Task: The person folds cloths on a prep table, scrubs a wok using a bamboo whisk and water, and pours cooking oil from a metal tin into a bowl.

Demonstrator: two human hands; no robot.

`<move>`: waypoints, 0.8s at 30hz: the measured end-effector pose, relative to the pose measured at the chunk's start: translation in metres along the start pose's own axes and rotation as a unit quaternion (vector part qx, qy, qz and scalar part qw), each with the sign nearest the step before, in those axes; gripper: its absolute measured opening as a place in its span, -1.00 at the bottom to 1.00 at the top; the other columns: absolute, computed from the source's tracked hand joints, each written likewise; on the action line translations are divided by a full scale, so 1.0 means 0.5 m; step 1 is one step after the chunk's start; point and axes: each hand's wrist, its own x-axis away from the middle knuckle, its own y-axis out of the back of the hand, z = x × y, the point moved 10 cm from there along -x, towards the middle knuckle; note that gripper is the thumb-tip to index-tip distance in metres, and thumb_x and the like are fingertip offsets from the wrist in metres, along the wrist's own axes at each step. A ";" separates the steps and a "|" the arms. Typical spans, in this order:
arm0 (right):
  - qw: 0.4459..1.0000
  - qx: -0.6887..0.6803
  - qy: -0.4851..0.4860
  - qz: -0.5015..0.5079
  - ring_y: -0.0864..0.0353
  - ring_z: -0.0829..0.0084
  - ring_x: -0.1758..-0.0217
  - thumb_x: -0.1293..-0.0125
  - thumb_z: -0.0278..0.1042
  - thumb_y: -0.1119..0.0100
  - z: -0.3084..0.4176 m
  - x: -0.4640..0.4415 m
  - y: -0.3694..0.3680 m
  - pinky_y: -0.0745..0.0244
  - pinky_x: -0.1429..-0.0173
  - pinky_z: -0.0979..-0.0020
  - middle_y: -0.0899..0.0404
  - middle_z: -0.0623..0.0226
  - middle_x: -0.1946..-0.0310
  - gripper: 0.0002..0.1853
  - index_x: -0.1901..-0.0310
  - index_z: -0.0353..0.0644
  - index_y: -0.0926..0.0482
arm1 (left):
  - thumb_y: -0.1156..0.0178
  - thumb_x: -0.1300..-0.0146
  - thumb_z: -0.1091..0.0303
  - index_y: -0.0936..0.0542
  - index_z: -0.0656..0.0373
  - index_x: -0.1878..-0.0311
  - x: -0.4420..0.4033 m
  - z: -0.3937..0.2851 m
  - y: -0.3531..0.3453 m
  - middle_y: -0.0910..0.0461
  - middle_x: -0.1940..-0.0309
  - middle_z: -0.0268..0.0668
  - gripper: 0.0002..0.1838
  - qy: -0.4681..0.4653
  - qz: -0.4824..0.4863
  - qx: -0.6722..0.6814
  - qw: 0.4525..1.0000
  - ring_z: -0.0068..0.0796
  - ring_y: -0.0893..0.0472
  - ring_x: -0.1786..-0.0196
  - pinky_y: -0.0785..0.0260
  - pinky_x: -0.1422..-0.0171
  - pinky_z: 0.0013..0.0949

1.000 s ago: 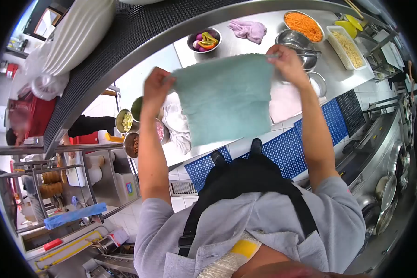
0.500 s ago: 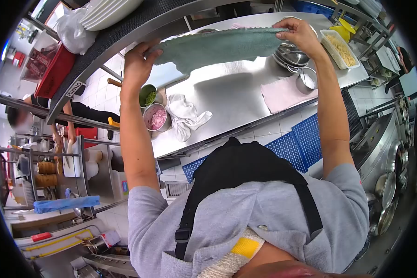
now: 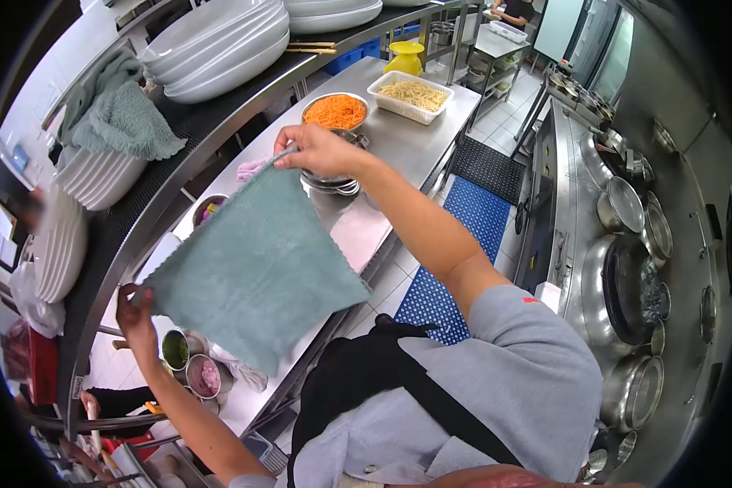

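Green cloth (image 3: 252, 264) hangs btwn L hand (image 3: 136, 317) & R hand (image 3: 313, 150), corners pinched.

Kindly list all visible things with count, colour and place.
Green cloth: one, between hands
Green towel: one, atop plates
Plates: many, white, shelf
Sticks: two, brown, shelf
Table: one, steel-grey, centre
Bowl of orange shreds: one, silver, table
Basket: one, white, table's far end
Yellow object: one, beyond basket
Pots: two or more, silver, lower left
Pink cloth: one, table's near edge
Mats: two or more, blue/black, floor
Pans: several, silver, right
Other people: two or more, dark-clothed, top, lower left
Left hand: one, cloth's corner
Right hand: one, cloth's corner
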 end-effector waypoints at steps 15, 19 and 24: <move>0.987 0.151 0.052 0.000 -0.62 0.52 0.15 -0.20 -0.44 -0.37 -0.079 0.015 0.004 -0.50 -0.02 0.45 -0.72 0.30 0.28 -0.77 0.10 -0.26 -0.69 | -0.35 -0.25 0.45 -0.70 0.34 0.15 0.066 0.067 -0.061 -0.70 0.34 -0.29 -0.83 0.039 -0.042 0.013 0.998 -0.58 -0.60 0.28 -0.44 0.13 -0.50; 0.982 0.147 -0.087 0.085 -0.66 0.51 0.11 -0.21 -0.48 -0.31 -0.316 0.117 -0.062 -0.55 -0.04 0.39 -0.74 0.28 0.23 -0.78 0.09 -0.25 -0.71 | -0.46 -0.19 0.22 -0.73 0.32 0.16 0.205 0.153 -0.142 -0.76 0.29 -0.19 -0.67 0.103 0.025 -0.148 0.983 -0.36 -0.64 0.31 -0.45 0.12 -0.36; 0.972 0.010 -0.213 0.101 -0.60 0.58 0.15 -0.25 -0.63 -0.22 -0.509 0.234 -0.149 -0.51 -0.02 0.47 -0.68 0.37 0.24 -0.82 0.11 -0.31 -0.67 | -0.43 -0.21 0.38 -0.70 0.28 0.20 0.335 0.352 -0.264 -0.71 0.44 -0.29 -0.82 0.213 0.126 -0.002 0.969 -0.64 -0.56 0.42 -0.40 0.28 -0.48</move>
